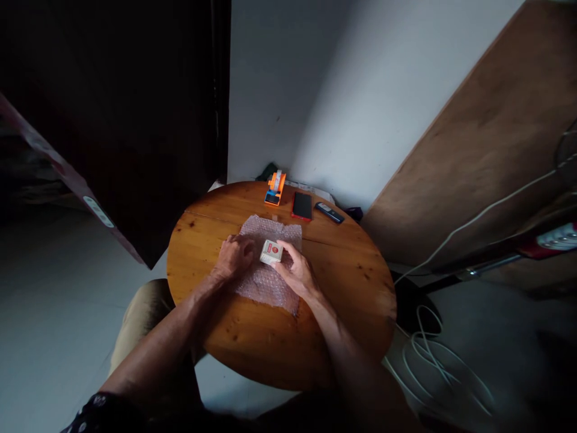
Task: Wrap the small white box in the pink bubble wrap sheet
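Note:
A sheet of clear bubble wrap (270, 291) lies spread on the round wooden table. Over its middle is a small white box (271, 252) with red and orange print on top. My right hand (296, 270) grips this box from the right, thumb on the near side and fingers on the far side. Curled at the left edge of the wrap, my left hand (233, 255) is apart from the box. What its fingers hold, if anything, is hidden.
Behind the wrap on the wooden table (351, 294) stand an orange and blue tape dispenser (276, 187), a red-edged phone (302, 206) and a dark handheld device (329, 212). A white cable (426, 343) lies coiled on the floor at right. A dark panel (135, 120) rises at left.

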Motion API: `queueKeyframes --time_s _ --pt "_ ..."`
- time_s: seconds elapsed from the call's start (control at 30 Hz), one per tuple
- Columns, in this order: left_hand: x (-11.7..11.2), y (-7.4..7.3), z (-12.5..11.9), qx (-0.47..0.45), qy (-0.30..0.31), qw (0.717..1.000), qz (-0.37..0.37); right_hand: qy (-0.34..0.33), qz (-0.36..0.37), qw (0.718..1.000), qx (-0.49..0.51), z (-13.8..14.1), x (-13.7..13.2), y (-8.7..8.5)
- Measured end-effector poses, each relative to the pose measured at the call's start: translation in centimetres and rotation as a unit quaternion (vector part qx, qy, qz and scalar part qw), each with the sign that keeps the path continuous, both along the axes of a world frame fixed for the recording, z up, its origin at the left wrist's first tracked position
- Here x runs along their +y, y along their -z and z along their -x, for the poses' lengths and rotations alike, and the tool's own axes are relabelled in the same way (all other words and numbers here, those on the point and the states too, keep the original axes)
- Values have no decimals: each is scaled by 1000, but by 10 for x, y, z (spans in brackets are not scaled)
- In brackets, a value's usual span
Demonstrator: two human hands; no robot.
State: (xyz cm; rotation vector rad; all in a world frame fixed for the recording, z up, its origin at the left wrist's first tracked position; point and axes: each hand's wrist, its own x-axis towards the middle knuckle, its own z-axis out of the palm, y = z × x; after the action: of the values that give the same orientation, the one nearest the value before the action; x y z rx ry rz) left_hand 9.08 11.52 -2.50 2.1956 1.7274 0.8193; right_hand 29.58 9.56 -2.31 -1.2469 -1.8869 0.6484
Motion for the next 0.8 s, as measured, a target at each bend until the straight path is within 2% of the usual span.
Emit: queueKeyframes --time_s 0.2,0.33,0.43,0.63,0.73,0.8 --pt "-1 -2 1 -2 7 1000 7 -41 14 999 -33 1 -1 4" --pt "-1 -2 2 -45 4 999 -14 -41 11 998 -37 -2 -1 2" --pt "-2 -4 2 -92 46 994 -30 -43 17 998 -43 -3 0 1" --pt "-11 -13 -1 -152 147 977 11 -48 26 998 -41 -2 -1 1" --pt "-14 -14 -3 -161 167 973 12 -54 23 998 -38 -2 -2 -2" --pt "-14 -13 -4 -159 166 973 13 -34 -4 999 -29 -4 -3 -8"
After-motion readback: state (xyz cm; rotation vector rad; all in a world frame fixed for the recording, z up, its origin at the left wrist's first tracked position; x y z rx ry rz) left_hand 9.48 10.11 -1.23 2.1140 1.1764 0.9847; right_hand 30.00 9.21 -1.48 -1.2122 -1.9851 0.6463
